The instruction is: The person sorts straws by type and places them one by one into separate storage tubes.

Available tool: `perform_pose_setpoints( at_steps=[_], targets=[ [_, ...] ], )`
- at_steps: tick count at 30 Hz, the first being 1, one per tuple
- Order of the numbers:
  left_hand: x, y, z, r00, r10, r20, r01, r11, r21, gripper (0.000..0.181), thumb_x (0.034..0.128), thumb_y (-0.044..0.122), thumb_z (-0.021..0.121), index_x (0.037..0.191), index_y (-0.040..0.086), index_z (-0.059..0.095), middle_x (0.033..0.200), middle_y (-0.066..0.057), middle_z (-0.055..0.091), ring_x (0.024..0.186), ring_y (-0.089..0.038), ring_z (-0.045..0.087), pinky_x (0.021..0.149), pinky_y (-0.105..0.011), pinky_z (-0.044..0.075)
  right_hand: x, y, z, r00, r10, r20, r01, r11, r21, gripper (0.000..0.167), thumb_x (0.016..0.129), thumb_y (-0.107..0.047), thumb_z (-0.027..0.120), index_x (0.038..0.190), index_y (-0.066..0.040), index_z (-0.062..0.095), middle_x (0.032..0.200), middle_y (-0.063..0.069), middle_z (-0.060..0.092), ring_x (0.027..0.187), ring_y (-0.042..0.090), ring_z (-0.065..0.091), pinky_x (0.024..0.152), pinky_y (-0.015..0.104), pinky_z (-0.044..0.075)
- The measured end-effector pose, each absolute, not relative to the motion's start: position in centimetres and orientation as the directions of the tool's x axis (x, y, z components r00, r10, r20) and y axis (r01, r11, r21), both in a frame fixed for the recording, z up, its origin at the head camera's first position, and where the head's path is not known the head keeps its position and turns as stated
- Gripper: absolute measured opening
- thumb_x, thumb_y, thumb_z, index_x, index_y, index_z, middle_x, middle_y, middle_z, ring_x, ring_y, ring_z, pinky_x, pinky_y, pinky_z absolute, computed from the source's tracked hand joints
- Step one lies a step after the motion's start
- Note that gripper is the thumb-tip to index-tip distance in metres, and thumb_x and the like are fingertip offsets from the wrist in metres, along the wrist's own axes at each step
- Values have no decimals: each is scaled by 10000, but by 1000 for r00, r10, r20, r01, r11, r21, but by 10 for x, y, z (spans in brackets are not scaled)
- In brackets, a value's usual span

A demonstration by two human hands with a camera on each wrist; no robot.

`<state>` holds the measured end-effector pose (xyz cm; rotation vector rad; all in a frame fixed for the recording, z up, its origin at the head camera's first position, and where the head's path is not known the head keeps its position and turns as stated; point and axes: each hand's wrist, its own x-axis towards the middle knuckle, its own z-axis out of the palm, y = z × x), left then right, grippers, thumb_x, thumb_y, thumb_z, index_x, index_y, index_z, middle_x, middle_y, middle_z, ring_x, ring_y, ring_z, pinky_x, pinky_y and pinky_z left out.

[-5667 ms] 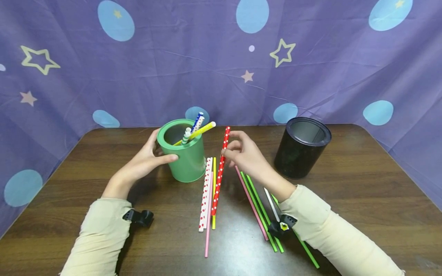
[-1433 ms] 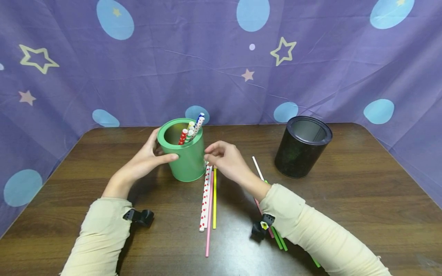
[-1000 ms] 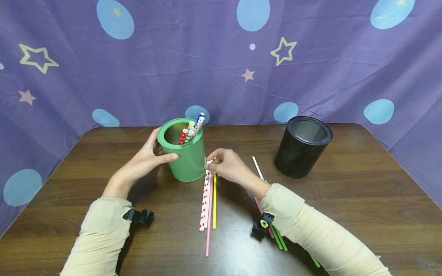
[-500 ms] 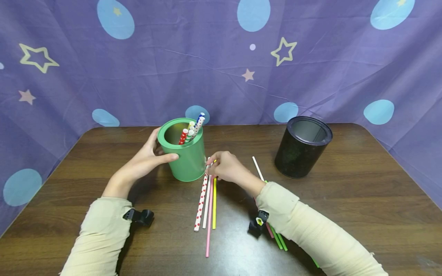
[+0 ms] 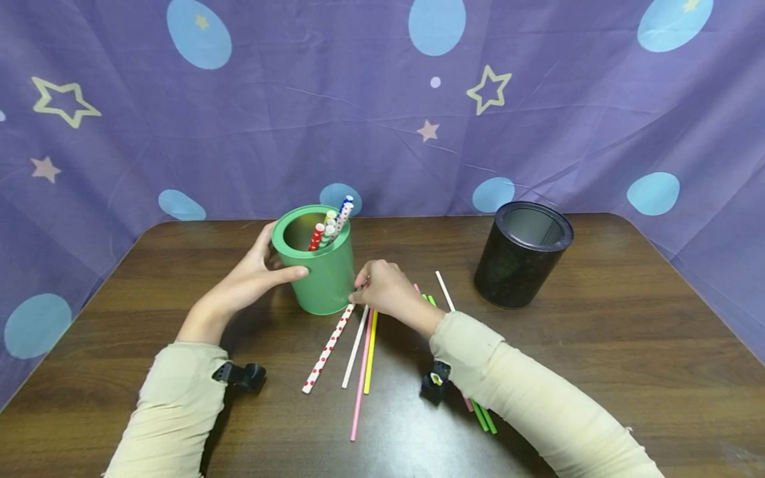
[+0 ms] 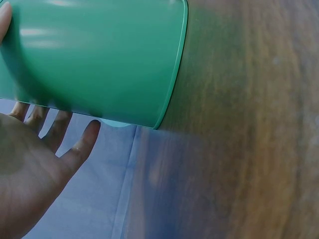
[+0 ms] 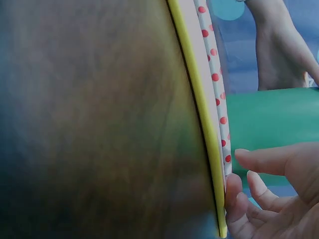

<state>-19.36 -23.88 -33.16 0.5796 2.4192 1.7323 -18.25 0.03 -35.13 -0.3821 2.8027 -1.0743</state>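
My left hand [image 5: 245,282] holds the green can [image 5: 325,285] upright, thumb across its near side and fingers behind it. Several paper straws stand inside, among them a red one [image 5: 317,237] and a blue one [image 5: 347,202]. Beside the can, my right hand [image 5: 388,287] pinches the upper end of a white straw with red dots [image 5: 327,356]. That straw slants to the lower left; its upper tip is hidden by the fingers. A thin white straw [image 5: 356,348], a pink straw [image 5: 360,392] and a yellow straw [image 5: 370,358] lie fanned out under the same hand.
A black can [image 5: 516,272] stands at the back right. Near it lie another white straw [image 5: 445,290] and, partly beneath my right sleeve, pink and green straws [image 5: 481,417]. The wooden table [image 5: 627,318] meets a purple curtain [image 5: 370,133] at the back.
The red star-patterned straw went from my right hand into the green can. My right hand then moved down to the dotted straw, whose lower end has swung left, spreading the bundle. My left hand stayed.
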Motion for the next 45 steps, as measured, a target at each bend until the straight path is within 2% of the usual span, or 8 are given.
perform_pose_setpoints(
  at_steps=[10, 17, 24, 28, 33, 38, 41, 45],
  targets=[
    [-194, -240, -329, -923, 366, 122, 236, 288, 928, 846, 867, 24, 701, 1533, 95, 183, 1474, -112, 354, 1367, -264, 336, 1141, -499, 269, -188, -1, -351, -967, -246, -60, -154, 760, -632, 272, 769, -189, 831, 955, -71, 671, 913, 33, 671, 796, 189, 594, 757, 353, 517],
    [-193, -241, -329, -924, 365, 115, 235, 303, 924, 853, 873, 40, 702, 1539, 104, 173, 1480, -117, 351, 1370, -262, 327, 1136, -506, 269, -188, -2, -352, -968, -241, -64, -147, 758, -636, 304, 799, -180, 786, 1015, -37, 627, 918, 65, 646, 810, 213, 585, 754, 358, 506],
    [-193, -242, -332, -923, 369, 110, 229, 298, 927, 854, 880, 40, 699, 1541, 114, 163, 1492, -108, 339, 1371, -280, 344, 1127, -503, 287, -189, 3, -351, -953, -298, -46, -207, 756, -621, 344, 799, -184, 766, 1077, 0, 681, 1028, 105, 696, 944, 250, 623, 857, 362, 517],
    [-193, -241, -332, -922, 371, 111, 233, 302, 924, 854, 877, 49, 704, 1539, 118, 168, 1487, -107, 345, 1366, -274, 344, 1123, -502, 289, -189, 5, -351, -944, -328, -42, -233, 750, -619, 260, 827, -165, 730, 1043, -20, 726, 982, 75, 711, 883, 219, 618, 820, 344, 518],
    [-194, -240, -331, -922, 371, 113, 234, 301, 924, 860, 875, 58, 708, 1542, 117, 169, 1491, -111, 340, 1376, -277, 324, 1134, -514, 269, -188, 7, -352, -947, -320, -35, -233, 758, -609, 97, 878, -163, 713, 889, -72, 746, 888, 19, 698, 750, 171, 582, 700, 312, 491],
    [-194, -240, -331, -921, 373, 113, 232, 292, 928, 862, 875, 51, 708, 1542, 115, 167, 1497, -113, 332, 1390, -288, 309, 1142, -521, 256, -189, 7, -354, -955, -297, -11, -240, 793, -560, 108, 868, -185, 741, 791, -112, 723, 839, -5, 691, 720, 162, 586, 698, 325, 501],
    [-194, -240, -331, -920, 376, 108, 227, 289, 930, 863, 878, 52, 709, 1543, 122, 164, 1498, -113, 330, 1393, -290, 307, 1142, -522, 255, -188, 6, -355, -959, -283, -3, -235, 804, -545, 100, 834, -175, 758, 818, -95, 700, 839, 16, 680, 740, 192, 599, 713, 345, 516],
    [-193, -240, -330, -920, 377, 108, 226, 285, 931, 862, 881, 46, 707, 1544, 123, 162, 1500, -111, 327, 1395, -287, 307, 1141, -520, 258, -185, 5, -355, -967, -254, -9, -207, 806, -555, 228, 793, -177, 783, 929, -50, 650, 869, 61, 661, 776, 242, 608, 719, 371, 520]
  ],
)
